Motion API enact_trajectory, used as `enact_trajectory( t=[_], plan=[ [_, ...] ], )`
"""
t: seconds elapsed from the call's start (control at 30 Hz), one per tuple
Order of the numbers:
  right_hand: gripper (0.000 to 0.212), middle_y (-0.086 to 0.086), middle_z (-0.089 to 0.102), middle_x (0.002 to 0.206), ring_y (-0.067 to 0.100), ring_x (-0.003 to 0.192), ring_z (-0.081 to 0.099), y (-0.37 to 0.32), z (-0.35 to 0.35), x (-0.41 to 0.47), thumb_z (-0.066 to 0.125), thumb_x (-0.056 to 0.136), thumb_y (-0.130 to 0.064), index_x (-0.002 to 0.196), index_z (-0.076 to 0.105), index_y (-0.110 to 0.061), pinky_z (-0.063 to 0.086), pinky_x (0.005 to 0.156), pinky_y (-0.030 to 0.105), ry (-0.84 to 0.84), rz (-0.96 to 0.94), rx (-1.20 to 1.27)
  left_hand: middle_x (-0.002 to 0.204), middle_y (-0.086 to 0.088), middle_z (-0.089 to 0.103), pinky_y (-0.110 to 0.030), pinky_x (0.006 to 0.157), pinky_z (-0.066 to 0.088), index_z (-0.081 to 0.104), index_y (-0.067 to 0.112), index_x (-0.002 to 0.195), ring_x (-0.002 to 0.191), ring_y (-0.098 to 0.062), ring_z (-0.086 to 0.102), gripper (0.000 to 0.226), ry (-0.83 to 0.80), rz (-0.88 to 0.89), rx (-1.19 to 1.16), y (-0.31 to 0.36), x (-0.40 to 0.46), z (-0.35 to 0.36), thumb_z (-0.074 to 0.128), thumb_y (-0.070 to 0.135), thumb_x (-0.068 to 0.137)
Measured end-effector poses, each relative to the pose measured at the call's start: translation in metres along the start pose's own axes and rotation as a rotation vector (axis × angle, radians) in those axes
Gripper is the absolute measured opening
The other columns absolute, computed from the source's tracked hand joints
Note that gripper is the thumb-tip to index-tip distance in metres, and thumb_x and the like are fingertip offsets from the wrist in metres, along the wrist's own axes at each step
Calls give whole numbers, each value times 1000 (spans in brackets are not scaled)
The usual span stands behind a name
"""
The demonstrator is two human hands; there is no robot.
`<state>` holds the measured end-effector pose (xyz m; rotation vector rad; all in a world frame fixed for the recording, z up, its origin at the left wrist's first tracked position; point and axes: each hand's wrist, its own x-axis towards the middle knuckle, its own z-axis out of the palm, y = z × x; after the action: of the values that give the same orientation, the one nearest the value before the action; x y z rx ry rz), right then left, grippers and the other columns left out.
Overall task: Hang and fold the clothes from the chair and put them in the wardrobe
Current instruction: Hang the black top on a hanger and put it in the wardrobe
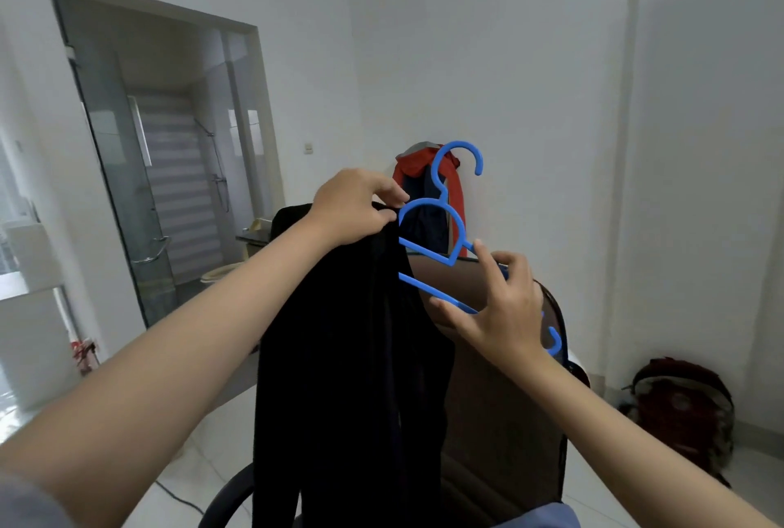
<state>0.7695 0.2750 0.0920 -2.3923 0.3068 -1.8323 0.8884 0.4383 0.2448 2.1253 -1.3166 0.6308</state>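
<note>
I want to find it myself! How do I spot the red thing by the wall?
Find the brown chair in the room's middle. Just behind its top, against the white wall, hangs the red garment. It is the only bright red cloth there, behind the blue hanger.

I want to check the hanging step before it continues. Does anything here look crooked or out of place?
Yes. The blue hanger is tilted, its right end low in the right hand. The black garment hangs only from its left end, where the left hand pinches the cloth.
</note>
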Motion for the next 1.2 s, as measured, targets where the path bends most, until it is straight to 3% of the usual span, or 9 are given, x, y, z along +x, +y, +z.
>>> enact_trajectory(
  t=[0.17,0.33,0.53,0.67,0.77,0.87,0.93,1.07,1.2],
  plan=[
    [82,13,55,101,22,85,53,6,1,8,65,71,-62,130,54,-7,46,60,34,43,3,39,96,17,68,-49,100,37,68,34,102,101,-11,59,22,41,28,121,-5,8,-3,66,39,80],
    [87,10,53,105,21,89,52,19,-3,16,66,67,-66,133,52,-10,44,66,34,11,-33,60,88,8,68,-37,90,50,72,16,95,86,-8,62,14,48,81,-73,-5,6,0,69,17,82],
    [91,11,51,123,25,106,48,36,0,14,67,66,-68,139,47,-17,41,81,43,-28,-41,-94,79,7,64,-47,80,52,61,33,75,80,-17,61,10,59,31,-165,-8,-4,8,70,32,71],
    [57,11,55,117,28,104,51,24,-4,3,71,76,-49,120,63,-13,37,84,41,168,-184,-31,76,4,63,-46,77,52,57,36,68,76,-25,61,13,123,12,-217,-11,-4,7,69,32,69],
    [34,-1,64,94,22,83,55,18,-6,-18,66,84,-38,107,68,-14,40,68,37,-93,-428,152,77,-4,64,-43,75,52,59,31,67,75,-31,61,18,155,12,-252,-15,-3,2,73,22,72],
    [44,-10,63,98,14,81,48,21,0,-34,60,85,-46,121,60,-21,39,68,32,-461,-430,148,77,-8,65,-39,72,50,59,27,68,74,-30,62,23,188,38,-283,-16,-3,-5,75,12,74],
    [51,-13,64,101,12,83,49,23,3,-39,59,83,-49,127,54,-23,40,70,31,-591,-399,108,72,3,64,-33,69,48,60,23,69,71,-16,60,22,200,51,-306,-17,-4,-10,75,7,74],
    [53,-13,61,101,10,92,54,27,0,-37,59,81,-51,126,47,-26,41,81,32,-729,-255,146,65,19,61,-22,66,42,57,22,68,68,1,55,26,198,41,-312,-25,-10,-21,74,4,75],
    [31,-11,53,85,13,75,52,39,-3,-29,61,79,-48,92,60,-20,43,64,31,-702,-348,107,71,7,59,-25,70,43,57,21,68,71,-3,55,26,176,25,-276,-37,-20,-31,72,2,76]
  ],
)
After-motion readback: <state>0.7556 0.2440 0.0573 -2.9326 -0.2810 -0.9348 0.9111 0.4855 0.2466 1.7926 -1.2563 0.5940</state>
